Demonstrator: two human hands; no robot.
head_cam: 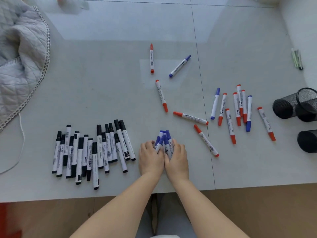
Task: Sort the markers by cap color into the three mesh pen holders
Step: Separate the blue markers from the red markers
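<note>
1. Two dozen or so black-capped markers [92, 152] lie in a rough row left of our blue bundle [163, 141]. We judge that we gathered them by colour so each holder can be filled in one go.
2. Our left hand [150, 158] and right hand [176, 158] meet at the near edge of the table [103, 74]. Both are cupped and closed around the blue bundle, which stands nearly upright with caps up. Pressing from both sides squares the markers into one tight handful.
3. Beyond the blue bundle, a red marker [151, 58], another red one [161, 95] and a loose blue marker [180, 66] lie apart, unsorted.
4. Right of the blue bundle, a scatter of red and blue markers [238, 109] is mixed, so the colour sort is not finished.
5. Far right of the blue bundle, two mesh pen holders [295, 104] lie on their sides; a third holder [307, 140] sits just nearer us, cut off by the frame. We cannot see any marker inside them.
</note>
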